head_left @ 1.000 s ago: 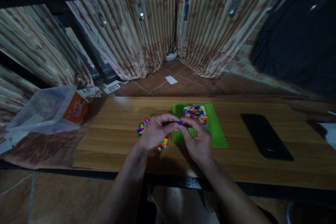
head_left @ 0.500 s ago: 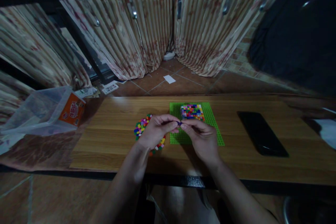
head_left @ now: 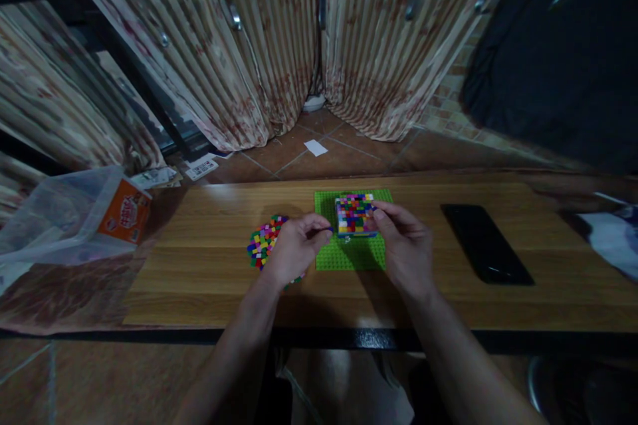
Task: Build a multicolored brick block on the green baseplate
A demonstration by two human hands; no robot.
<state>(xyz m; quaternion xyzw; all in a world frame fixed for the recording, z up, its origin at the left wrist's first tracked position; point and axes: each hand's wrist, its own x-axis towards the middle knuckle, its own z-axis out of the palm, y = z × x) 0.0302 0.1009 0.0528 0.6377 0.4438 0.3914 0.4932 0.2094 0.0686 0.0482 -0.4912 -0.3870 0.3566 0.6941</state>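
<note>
A block of many-coloured toy bricks [head_left: 353, 216] stands on a green studded baseplate [head_left: 349, 257]. My right hand [head_left: 407, 249] is at the right edge of that block, thumb and forefinger pinched on what looks like a small dark blue brick [head_left: 373, 208]. Left of the block, my left hand [head_left: 298, 249] pinches another small dark blue brick [head_left: 329, 229] between thumb and forefinger, above the baseplate's left edge. A pile of loose coloured bricks [head_left: 262, 246] lies on the table, partly hidden behind my left hand and wrist.
The wooden table [head_left: 199, 259] carries a black phone-like slab [head_left: 486, 242] at the right. A clear plastic bin [head_left: 64, 212] with an orange label stands beyond the table's left end. White crumpled material [head_left: 615, 242] lies at the far right. Curtains [head_left: 279, 53] hang behind.
My hands, which met in front of the block, have parted. The right moved to the block's right edge; the left stayed near the pile. The view shifted slightly, and the whole block now shows.
</note>
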